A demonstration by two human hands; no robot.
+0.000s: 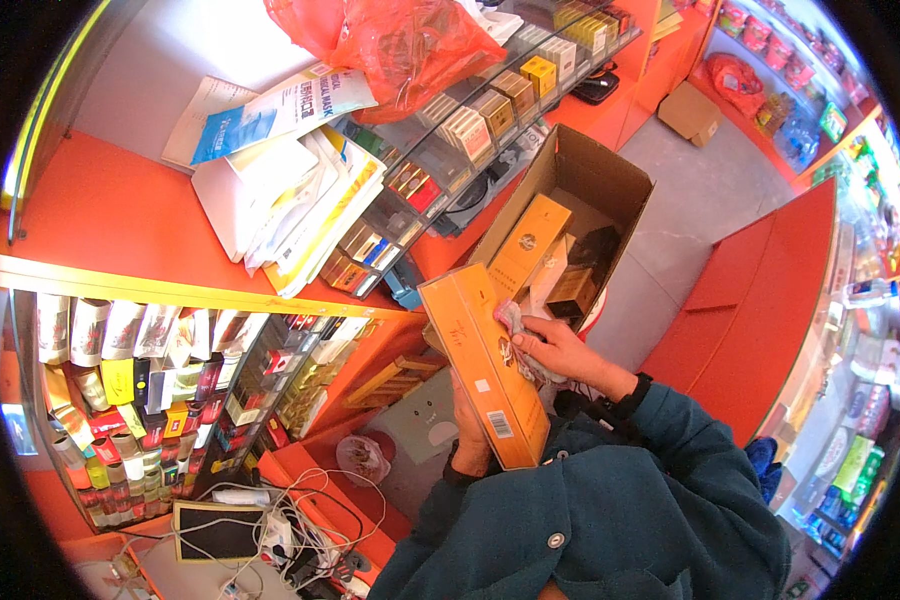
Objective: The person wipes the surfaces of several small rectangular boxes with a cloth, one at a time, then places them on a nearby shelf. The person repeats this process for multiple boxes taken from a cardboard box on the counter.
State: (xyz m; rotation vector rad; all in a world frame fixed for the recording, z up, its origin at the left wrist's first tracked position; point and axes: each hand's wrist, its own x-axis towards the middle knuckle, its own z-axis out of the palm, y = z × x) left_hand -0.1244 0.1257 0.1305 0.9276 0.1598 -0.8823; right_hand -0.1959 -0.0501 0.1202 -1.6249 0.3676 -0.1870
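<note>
A long orange-yellow carton [469, 345] with a barcode and a white sticker is tilted in front of my body. My left hand [471, 424] grips it from its left side near the lower end, fingers partly hidden behind it. In my right hand [559, 349] is a crumpled, pale pinkish cloth [521, 352], pressed on the carton's right face. Just beyond stands an open cardboard box [607, 169], holding a similar orange carton [531, 238], a paler carton [551, 266] and a small brown box [572, 291].
Papers and a mask packet [285, 112] lie on the orange counter [120, 217] at left. A glass rack [420, 217] holds small packs. Tangled cables [300, 517] lie at lower left. An orange cabinet [757, 300] stands at right, a flattened carton [690, 112] on the floor.
</note>
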